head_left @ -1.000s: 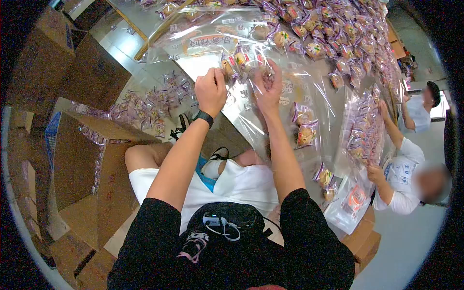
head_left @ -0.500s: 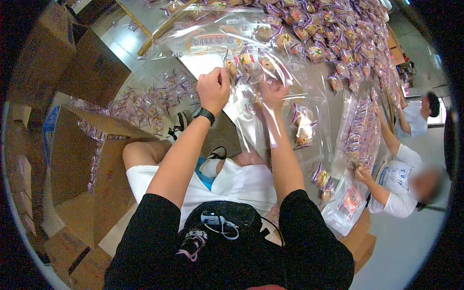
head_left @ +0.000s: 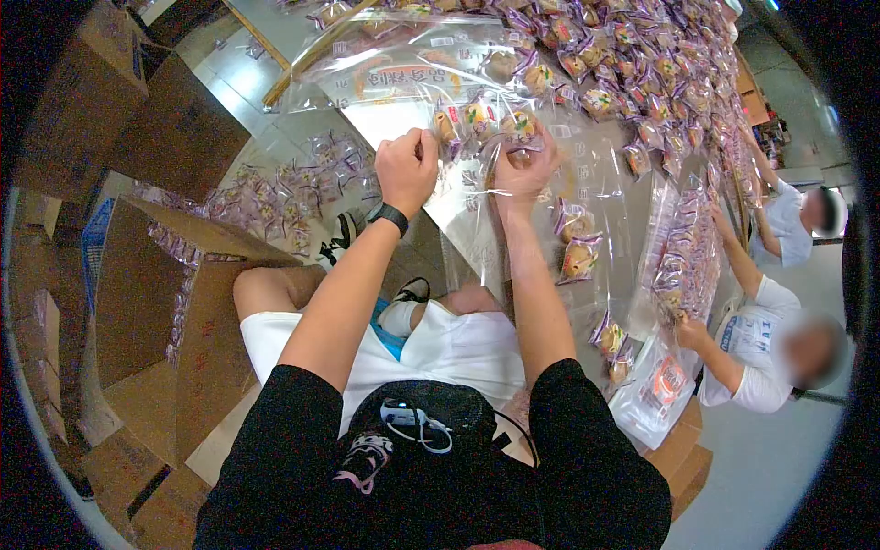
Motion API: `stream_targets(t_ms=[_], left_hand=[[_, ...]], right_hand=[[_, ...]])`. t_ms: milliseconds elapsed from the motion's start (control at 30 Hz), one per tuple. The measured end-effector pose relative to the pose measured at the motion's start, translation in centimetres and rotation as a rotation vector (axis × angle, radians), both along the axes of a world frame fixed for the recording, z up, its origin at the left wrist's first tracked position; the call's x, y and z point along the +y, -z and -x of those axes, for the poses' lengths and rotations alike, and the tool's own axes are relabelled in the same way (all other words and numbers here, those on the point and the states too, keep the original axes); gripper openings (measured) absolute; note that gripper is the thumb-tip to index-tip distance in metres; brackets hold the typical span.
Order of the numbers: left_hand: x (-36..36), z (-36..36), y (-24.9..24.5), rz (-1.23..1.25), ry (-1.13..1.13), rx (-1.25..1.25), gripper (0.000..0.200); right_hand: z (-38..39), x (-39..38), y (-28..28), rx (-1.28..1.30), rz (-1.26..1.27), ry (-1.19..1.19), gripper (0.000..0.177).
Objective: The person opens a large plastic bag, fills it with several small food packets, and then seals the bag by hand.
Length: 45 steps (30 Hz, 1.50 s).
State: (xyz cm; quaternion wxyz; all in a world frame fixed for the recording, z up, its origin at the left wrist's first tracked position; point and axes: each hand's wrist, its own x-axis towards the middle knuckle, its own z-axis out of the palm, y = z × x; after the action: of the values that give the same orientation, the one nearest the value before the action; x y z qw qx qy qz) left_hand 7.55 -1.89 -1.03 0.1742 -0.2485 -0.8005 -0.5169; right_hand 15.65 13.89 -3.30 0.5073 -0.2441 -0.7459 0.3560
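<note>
My left hand, a dark watch on its wrist, is closed in a pinch on the near edge of a large clear printed plastic bag. To its right, my right hand has its fingers curled on the same bag's edge, with film draped over the forearm. Several wrapped snack packets lie in a row just beyond my hands, seen through the film. Two more snack packets rest right of my right forearm under clear plastic. Exactly where the film runs between my fingers is hard to see.
A big heap of wrapped packets covers the far table. Cardboard boxes and an opened carton stand at left. Packets lie in a pile below the table. At right, a co-worker handles a filled bag beside stacked flat bags.
The film between my hands has shifted, and the packets behind it show more clearly. My right hand has turned and risen slightly; my left hand has barely moved.
</note>
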Motion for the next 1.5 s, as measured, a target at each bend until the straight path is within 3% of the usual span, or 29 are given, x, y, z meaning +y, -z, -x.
stream_targets(t_ms=[100,200,300,400,533,633,667,767,967,1367,1500], left_hand=[[0.0,0.1,0.1,0.011,0.001,-0.007,0.034],[0.0,0.2,0.4,0.004,-0.009,-0.017,0.03],[0.1,-0.2,0.1,-0.047,-0.014,-0.061,0.025],[-0.1,-0.1,-0.3,-0.054,0.003,-0.085,0.023],[0.0,0.0,0.3,-0.037,-0.009,-0.077,0.023],[0.1,-0.1,0.4,-0.021,-0.008,-0.077,0.024],[0.1,-0.1,0.2,-0.022,-0.009,-0.079,0.024],[0.1,0.1,0.4,-0.029,-0.008,-0.084,0.024],[-0.1,-0.1,0.2,-0.022,-0.001,-0.068,0.025],[0.1,0.0,0.1,-0.029,-0.004,-0.085,0.025],[0.1,0.0,0.2,-0.029,0.0,-0.092,0.024]], right_hand=[[0.2,-0.1,-0.1,-0.025,0.04,-0.089,0.068],[-0.1,-0.8,-1.6,-0.053,-0.262,-0.04,0.062],[0.2,-0.9,-0.7,-0.091,-0.178,0.017,0.055],[0.0,0.0,0.2,-0.24,-0.26,0.005,0.05],[-0.9,-2.4,-5.6,-0.527,-0.287,-0.034,0.054],[-1.1,-2.3,-6.0,-0.521,-0.672,0.029,0.059],[-1.1,-1.8,-5.2,-0.632,-0.577,-0.043,0.066],[-1.6,-1.9,-5.6,-0.599,-0.543,-0.105,0.069],[0.0,-1.7,-3.2,-0.223,-0.381,-0.118,0.06],[0.6,-1.0,-2.4,-0.138,-0.357,-0.32,0.049],[1.0,-0.5,-2.7,-0.092,-0.248,-0.147,0.047]])
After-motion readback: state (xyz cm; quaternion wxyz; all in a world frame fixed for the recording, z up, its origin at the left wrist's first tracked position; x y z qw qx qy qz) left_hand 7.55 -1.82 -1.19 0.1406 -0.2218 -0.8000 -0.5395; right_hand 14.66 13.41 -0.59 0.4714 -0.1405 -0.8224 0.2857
